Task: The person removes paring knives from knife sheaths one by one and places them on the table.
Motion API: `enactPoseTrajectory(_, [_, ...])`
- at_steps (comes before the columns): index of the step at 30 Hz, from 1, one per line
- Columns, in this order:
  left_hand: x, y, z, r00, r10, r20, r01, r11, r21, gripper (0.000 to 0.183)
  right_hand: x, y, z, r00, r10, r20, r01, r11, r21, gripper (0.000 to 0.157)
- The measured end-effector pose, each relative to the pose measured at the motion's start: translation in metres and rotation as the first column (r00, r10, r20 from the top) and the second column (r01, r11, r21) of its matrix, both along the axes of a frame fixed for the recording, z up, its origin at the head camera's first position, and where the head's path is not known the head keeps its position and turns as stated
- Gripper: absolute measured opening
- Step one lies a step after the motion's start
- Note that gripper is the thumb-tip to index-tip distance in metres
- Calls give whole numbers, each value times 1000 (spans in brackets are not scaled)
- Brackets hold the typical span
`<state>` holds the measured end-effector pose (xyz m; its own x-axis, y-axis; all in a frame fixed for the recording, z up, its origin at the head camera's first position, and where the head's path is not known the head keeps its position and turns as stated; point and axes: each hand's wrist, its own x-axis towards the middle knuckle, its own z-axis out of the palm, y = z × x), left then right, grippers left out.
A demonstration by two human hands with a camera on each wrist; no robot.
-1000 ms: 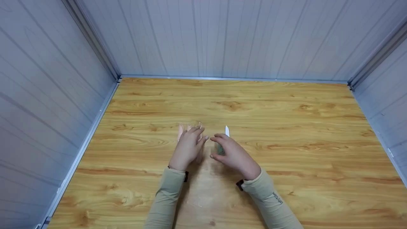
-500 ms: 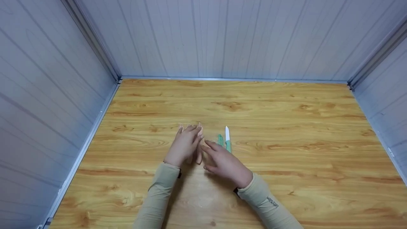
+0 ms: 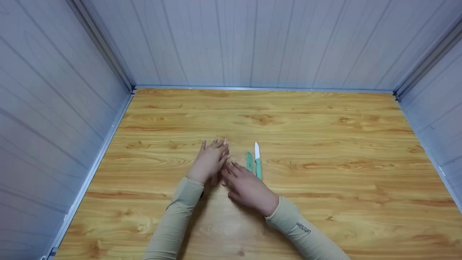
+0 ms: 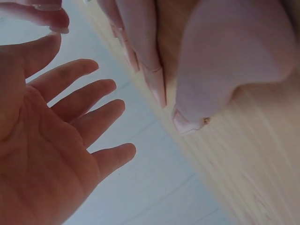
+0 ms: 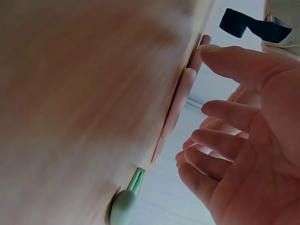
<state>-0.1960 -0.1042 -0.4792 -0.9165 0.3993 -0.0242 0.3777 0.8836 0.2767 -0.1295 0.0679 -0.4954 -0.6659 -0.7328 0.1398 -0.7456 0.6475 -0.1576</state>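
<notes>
From the head view, I see the person's left hand (image 3: pixel 208 162) spread over several long pink pieces (image 3: pixel 214 179) lying side by side on the wood-grain tabletop (image 3: pixel 325 144); its grip is released, though I can't tell whether it touches them. The right hand (image 3: pixel 251 187) is just beside it, its grip released too. A knife (image 3: pixel 258 169) lies near the right hand, white blade pointing away from the person, with a green sheath (image 3: pixel 249 161) just left of its green handle.

From the left wrist, the left palm shows with fingers loosely extended, holding nothing, and the pink pieces lie past it.

From the right wrist, the right fingers are relaxed and bare; pink pieces lie along the tabletop. A dark strap (image 5: pixel 267 31) sits by a pale sleeve (image 5: pixel 281 9).
</notes>
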Motion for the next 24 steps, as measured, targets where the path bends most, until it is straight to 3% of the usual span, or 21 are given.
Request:
enactPoseTrajectory(3, [0,0,0,1000,-3,16,3,1000,-14,47,-1,0,-1,1000,13,-17,-13,1000,17,64])
enactPoseTrajectory(9, [-2,1,-2,1000,-14,15,15,997,-71,47,-3,-2,2,999,22,39,-23,999,31,68])
enactPoseTrajectory(16, [-5,4,-3,1000,-13,16,14,999,-52,49,-11,-7,4,997,70,14,-70,998,-2,57])
enactPoseTrajectory(24, [-10,4,-6,1000,-7,15,8,996,-88,50,-17,-13,3,997,67,26,-67,998,-6,44])
